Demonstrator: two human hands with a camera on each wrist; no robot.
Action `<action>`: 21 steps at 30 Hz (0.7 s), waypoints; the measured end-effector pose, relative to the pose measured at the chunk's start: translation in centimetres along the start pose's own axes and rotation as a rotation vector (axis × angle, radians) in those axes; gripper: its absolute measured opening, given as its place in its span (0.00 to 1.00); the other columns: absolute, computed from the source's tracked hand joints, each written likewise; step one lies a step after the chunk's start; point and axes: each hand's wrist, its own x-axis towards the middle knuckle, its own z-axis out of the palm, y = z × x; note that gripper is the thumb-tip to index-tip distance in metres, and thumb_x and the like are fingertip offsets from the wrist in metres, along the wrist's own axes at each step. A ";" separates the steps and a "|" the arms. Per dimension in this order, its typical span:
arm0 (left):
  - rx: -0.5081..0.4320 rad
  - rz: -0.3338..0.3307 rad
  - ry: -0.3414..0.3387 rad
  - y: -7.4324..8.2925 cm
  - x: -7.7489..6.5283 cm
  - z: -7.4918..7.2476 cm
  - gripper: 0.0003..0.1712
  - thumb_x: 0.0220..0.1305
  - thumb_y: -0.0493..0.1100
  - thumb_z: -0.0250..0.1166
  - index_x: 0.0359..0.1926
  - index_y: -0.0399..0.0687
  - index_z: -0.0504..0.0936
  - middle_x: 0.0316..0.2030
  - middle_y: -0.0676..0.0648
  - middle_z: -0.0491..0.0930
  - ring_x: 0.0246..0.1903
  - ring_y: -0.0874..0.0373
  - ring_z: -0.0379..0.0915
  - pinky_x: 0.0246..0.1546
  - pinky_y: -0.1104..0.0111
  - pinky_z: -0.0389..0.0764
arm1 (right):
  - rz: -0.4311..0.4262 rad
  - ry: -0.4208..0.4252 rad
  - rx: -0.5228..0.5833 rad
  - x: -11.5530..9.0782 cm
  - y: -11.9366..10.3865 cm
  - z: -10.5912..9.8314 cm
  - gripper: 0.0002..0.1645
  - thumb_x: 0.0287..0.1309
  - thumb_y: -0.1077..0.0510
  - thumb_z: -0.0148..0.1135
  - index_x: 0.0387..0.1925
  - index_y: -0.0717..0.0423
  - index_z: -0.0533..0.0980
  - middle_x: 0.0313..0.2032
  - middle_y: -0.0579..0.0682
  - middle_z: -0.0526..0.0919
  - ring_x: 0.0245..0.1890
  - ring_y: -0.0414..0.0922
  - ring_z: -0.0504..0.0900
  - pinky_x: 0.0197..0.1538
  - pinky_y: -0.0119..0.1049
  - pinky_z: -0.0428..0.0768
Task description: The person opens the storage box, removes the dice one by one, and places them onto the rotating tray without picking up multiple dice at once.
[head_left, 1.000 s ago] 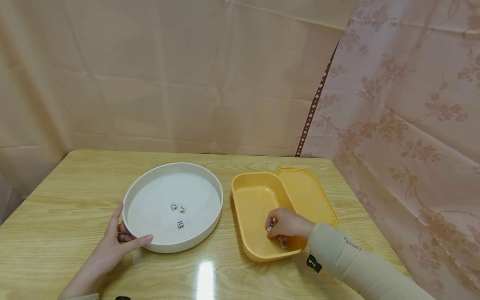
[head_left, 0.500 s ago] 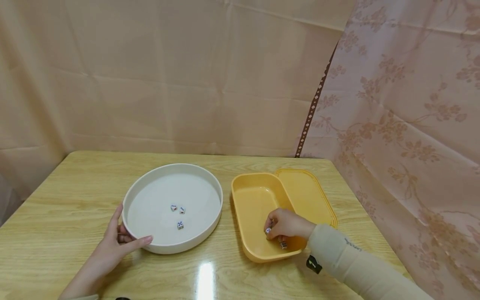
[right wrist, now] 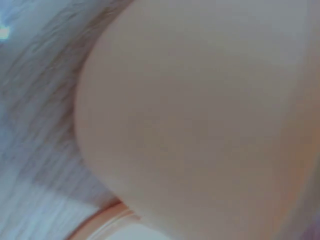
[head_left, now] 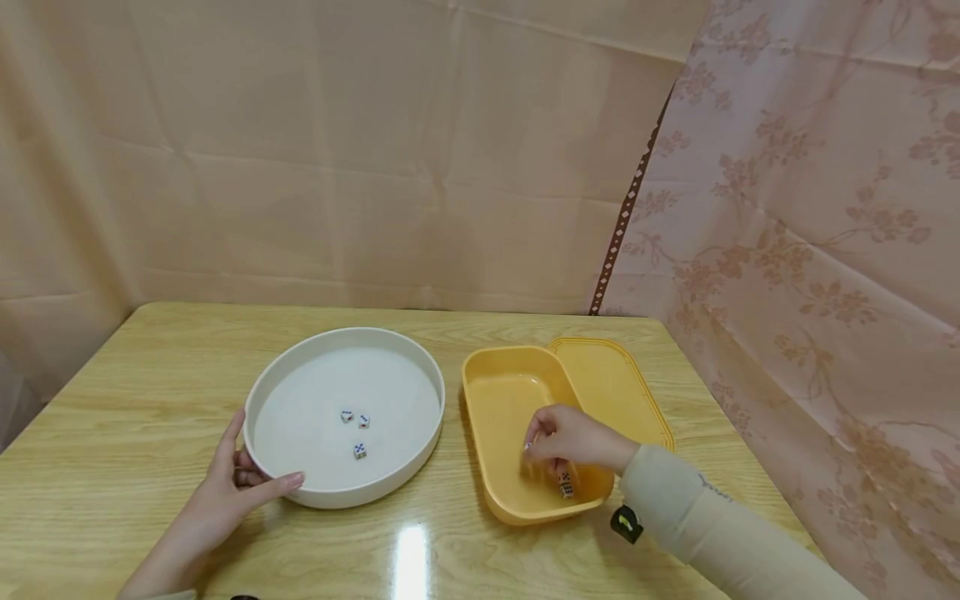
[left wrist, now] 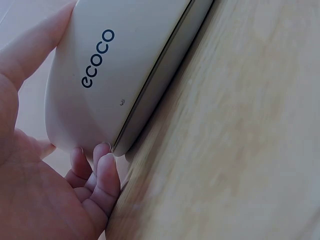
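Note:
In the head view, my left hand [head_left: 234, 492] holds the near left edge of a round white tray [head_left: 315, 383], thumb over the rim and fingers against the outer wall. The left wrist view shows curled fingertips [left wrist: 106, 167] at the base of that wall, below the "ecoco" lettering. Three dice, including the nearest die [head_left: 360, 451], lie on the tray floor. Inside the yellow box [head_left: 498, 400], my right hand [head_left: 573, 437] pinches a small white die [head_left: 528, 447] between thumb and fingers. Below its palm, more dice [head_left: 566, 485] rest on the box floor, partly hidden.
A flat yellow lid [head_left: 615, 383] lies behind and right of the box. Wood-grain table [head_left: 187, 350] shows between tray and box. Curtains [head_left: 375, 167] hang along the back and right. The right wrist view is mostly the box's blurred wall [right wrist: 190, 125].
My right hand has lifted slightly and shifted a little left with the die at its fingertips, uncovering more of the dice beneath. The left hand and tray stay put.

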 end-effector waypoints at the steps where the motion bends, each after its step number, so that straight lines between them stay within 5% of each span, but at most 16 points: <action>1: -0.002 0.002 0.001 0.0 0.0 0.0 0.70 0.61 0.46 0.72 0.76 0.46 0.19 0.46 0.41 0.70 0.37 0.68 0.70 0.39 0.78 0.72 | -0.006 0.002 0.004 0.0 -0.1 -0.1 0.09 0.57 0.61 0.67 0.34 0.64 0.77 0.25 0.49 0.78 0.19 0.40 0.74 0.26 0.34 0.77; 21: 0.012 0.006 0.011 0.1 0.0 0.1 0.71 0.60 0.46 0.72 0.76 0.44 0.20 0.45 0.42 0.72 0.35 0.67 0.72 0.39 0.77 0.72 | -0.121 0.072 0.083 -0.5 -3.3 -1.3 0.12 0.59 0.60 0.66 0.40 0.66 0.77 0.31 0.51 0.78 0.24 0.47 0.82 0.32 0.38 0.82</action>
